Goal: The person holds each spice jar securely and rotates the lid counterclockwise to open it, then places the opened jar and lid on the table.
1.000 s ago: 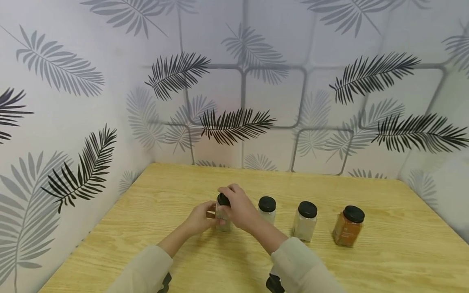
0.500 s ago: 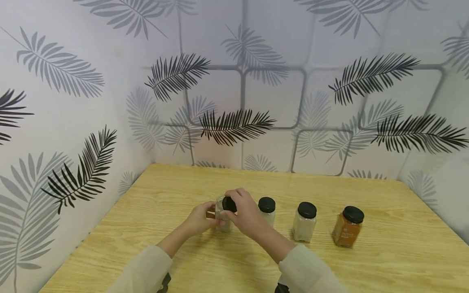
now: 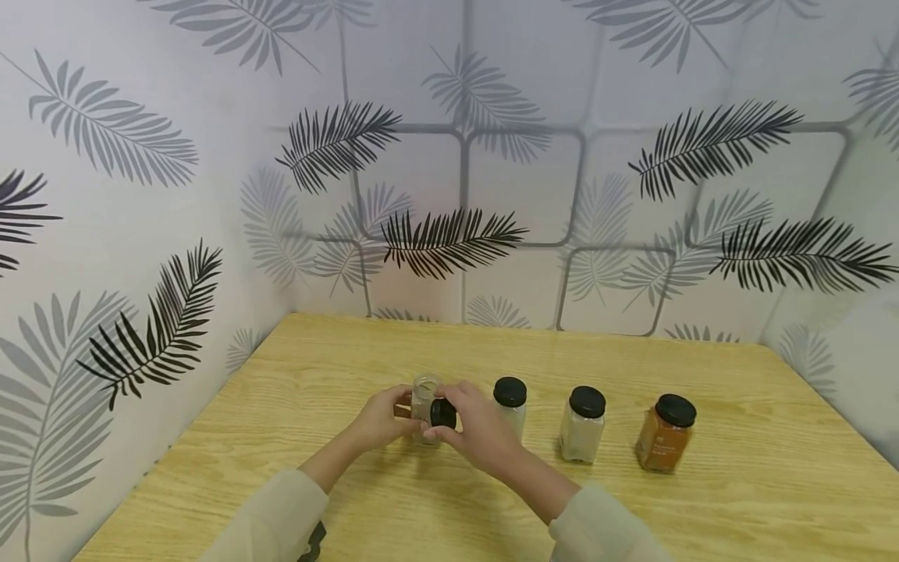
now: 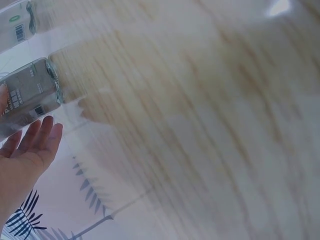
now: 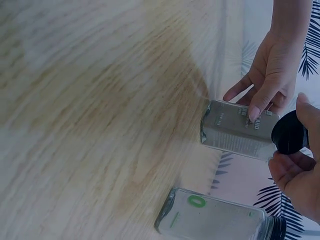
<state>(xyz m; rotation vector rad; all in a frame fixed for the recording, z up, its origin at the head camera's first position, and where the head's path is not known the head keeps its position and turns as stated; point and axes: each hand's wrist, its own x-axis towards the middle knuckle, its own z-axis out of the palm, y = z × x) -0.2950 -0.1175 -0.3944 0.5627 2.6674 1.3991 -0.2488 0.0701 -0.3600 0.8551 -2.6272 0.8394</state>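
A square-sided glass jar (image 3: 424,388) stands on the table with its mouth uncovered. My left hand (image 3: 382,420) holds it from the left, thumb on the near side; in the right wrist view that thumb lies across the printed face of the jar (image 5: 235,131). My right hand (image 3: 480,428) pinches a round black lid (image 3: 443,414) by its edge, tilted, beside the jar and below its rim in the head view. The right wrist view has the lid (image 5: 289,133) in front of the jar's mouth. In the left wrist view, fingers of my left hand (image 4: 31,155) reach along the jar (image 4: 35,90).
To the right stand three lidded jars in a row: one with pale contents (image 3: 510,402), another pale one (image 3: 583,425), and one with orange-red contents (image 3: 666,437). The wood-patterned table (image 3: 337,351) ends at a leaf-patterned wall (image 3: 520,195).
The black lid has come off the jar in my right hand, tipping and moving down to the right. My left hand has kept its grip on the jar.
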